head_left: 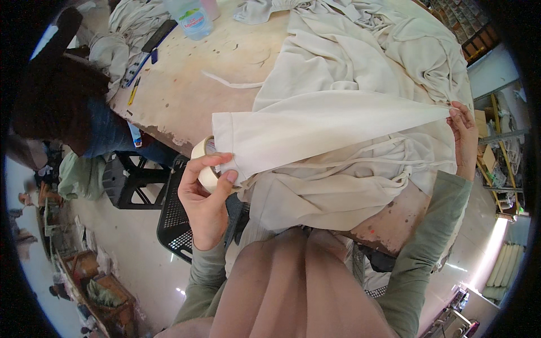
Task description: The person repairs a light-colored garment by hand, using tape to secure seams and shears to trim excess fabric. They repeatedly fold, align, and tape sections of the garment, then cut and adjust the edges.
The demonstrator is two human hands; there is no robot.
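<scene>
Between my two hands a cream garment [327, 127] is stretched out, with a long tapered panel on top that ends in a stitched hem at the left. My left hand [205, 197] pinches the hem corner between thumb and fingers. A roll of pale tape [198, 151] sits at the same fingers, partly behind them and against the hem; how it is held is partly hidden. At the far right end, my right hand [463, 127] pinches the narrow tip of the cloth. Drawstring cords [360, 160] and a folded cream piece [321, 200] lie below the panel.
More cream garments [417, 53] pile up across the worn table [236, 56]. A clear bottle [194, 19], a dark phone-like object [159, 35] and a yellow pen-like tool [134, 91] lie at the far left. A black stool [135, 180] and another person's jeans-clad leg [110, 132] are beside the table.
</scene>
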